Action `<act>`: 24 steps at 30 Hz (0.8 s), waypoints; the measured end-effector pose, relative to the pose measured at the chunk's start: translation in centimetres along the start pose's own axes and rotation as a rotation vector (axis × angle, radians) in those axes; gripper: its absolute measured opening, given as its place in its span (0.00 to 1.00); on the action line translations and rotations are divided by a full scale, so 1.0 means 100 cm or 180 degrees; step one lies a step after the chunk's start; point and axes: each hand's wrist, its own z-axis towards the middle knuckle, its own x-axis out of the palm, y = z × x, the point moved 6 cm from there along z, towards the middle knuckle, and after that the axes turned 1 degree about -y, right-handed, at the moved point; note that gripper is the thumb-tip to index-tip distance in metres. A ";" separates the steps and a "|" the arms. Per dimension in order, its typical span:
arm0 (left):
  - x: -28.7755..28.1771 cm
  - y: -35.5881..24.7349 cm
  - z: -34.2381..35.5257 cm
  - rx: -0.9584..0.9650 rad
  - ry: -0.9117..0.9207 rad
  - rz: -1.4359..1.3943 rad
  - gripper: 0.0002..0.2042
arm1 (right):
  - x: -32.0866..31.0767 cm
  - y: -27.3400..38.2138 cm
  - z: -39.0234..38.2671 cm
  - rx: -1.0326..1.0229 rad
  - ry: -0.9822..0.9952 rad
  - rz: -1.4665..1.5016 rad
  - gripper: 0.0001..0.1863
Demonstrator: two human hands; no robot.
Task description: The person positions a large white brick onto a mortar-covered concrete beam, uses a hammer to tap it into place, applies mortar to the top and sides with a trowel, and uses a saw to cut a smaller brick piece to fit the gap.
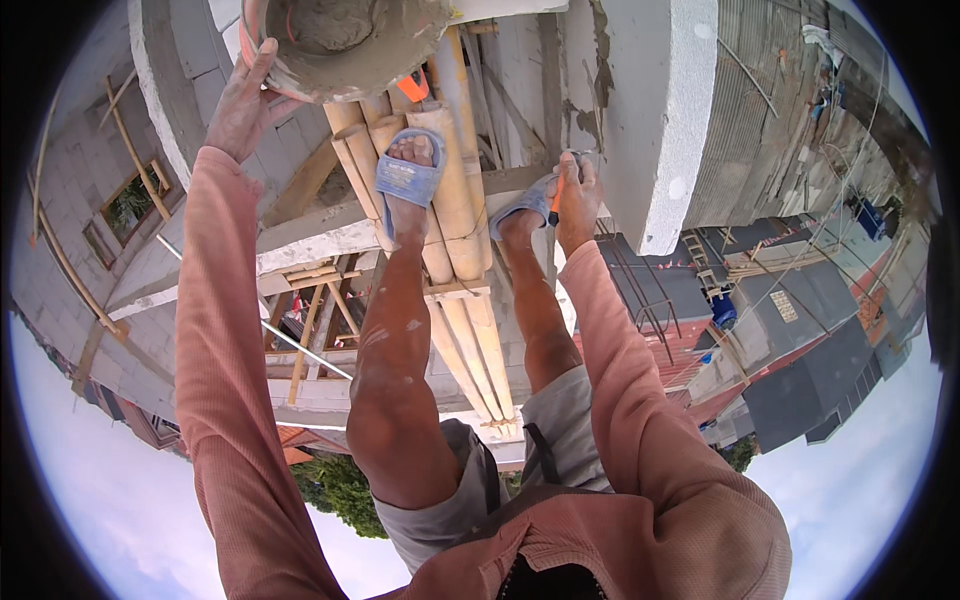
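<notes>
In the head view, the rim of a round bucket (292, 90) was gripped by the left hand (241, 108), at the upper left. One fingertip was laid upon the rim, while the other fingers were partly hidden by the bucket, so their exact closing could not be told. Grey wet mortar (340, 28) was contained in the bucket, just to the right of these fingers, and its inner wall was smeared with the same material.

By the right hand (578, 205), an orange-handled tool (556, 197) was held, with the fingers closed narrowly around the handle (its other end was mostly covered, so its kind could not be made out).

Between the two hands, bamboo poles (460, 215) were laid side by side, and the left foot was placed on them in a blue sandal (408, 178). The other sandal (522, 206) was seen just to the left of the right fingers. Near the left fingers, below the bucket, a second orange object (413, 86) was partly covered. To the right of the right fingers, a grey wall (635, 95) with a whitish edge was seen.
</notes>
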 end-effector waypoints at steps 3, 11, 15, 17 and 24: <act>0.006 -0.002 0.001 0.0032 0.0032 -0.0037 0.46 | 0.005 -0.013 0.040 0.0061 -0.0158 -0.0208 0.07; 0.002 -0.001 -0.001 -0.0099 0.0035 0.0111 0.44 | 0.058 0.052 0.051 -0.0690 -0.0205 0.0380 0.13; 0.007 -0.004 -0.003 -0.0047 -0.0111 0.0100 0.39 | 0.049 0.049 0.046 -0.0978 -0.0249 -0.0164 0.13; 0.009 -0.005 -0.003 -0.0038 -0.0112 0.0076 0.39 | 0.045 0.047 0.056 -0.0785 -0.0264 -0.0201 0.14; 0.000 0.006 -0.003 -0.0162 -0.0063 -0.0006 0.39 | 0.081 0.075 0.097 -0.0531 0.0033 0.0327 0.10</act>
